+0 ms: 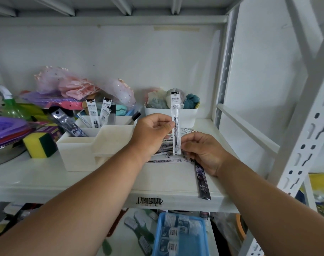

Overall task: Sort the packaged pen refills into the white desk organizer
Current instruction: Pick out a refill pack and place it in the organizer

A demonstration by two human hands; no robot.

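One packaged refill (176, 122), a narrow white-and-clear sleeve with black print and a dark refill inside, is held upright above the shelf (46, 180), right of the white desk organizer (80, 152). Left hand (152, 133) grip pinches its middle; right hand (203, 152) grip pinches its lower end. More packs (168, 159) lie beneath.

I'm standing at a storeroom or stockroom rack: white slotted-steel shelving (303, 145) against a bare wall, its shelves crowded with mixed goods — bagged pink fabric items (70, 85), a scouring sponge (40, 145), a bin of yarn-like bundles (170, 111), a blue tray (181, 235) of small packets below.
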